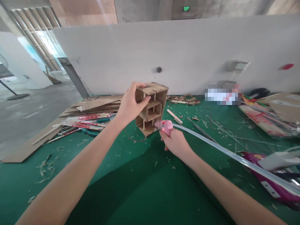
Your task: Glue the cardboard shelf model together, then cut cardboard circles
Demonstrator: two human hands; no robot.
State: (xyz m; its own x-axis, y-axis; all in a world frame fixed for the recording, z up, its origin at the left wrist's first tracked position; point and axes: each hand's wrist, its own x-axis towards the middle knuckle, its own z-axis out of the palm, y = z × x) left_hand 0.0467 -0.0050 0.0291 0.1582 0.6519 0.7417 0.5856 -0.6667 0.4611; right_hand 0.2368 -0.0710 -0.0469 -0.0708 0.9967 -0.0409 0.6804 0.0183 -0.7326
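Observation:
A small cardboard structure (154, 109) with stacked open compartments and thin wooden posts stands on the green table. My left hand (131, 104) grips its upper left side, thumb at the front edge and fingers over the top. In my right hand (175, 142) is a pink hot glue gun (167, 126), fingers wrapped round its handle. The gun's nozzle points left at the lower right part of the structure; whether it touches the cardboard I cannot tell. A long clear glue stick (211, 142) runs out of the gun's back toward the lower right.
Cardboard sheets (93, 104), packaged sticks (87, 122) and teal-handled tools (90, 132) lie at left. A flat wooden stick (174, 116) and a metal tool (202, 130) lie right of the structure. A magenta power strip (269, 184) sits at right. A white wall (140, 56) stands behind.

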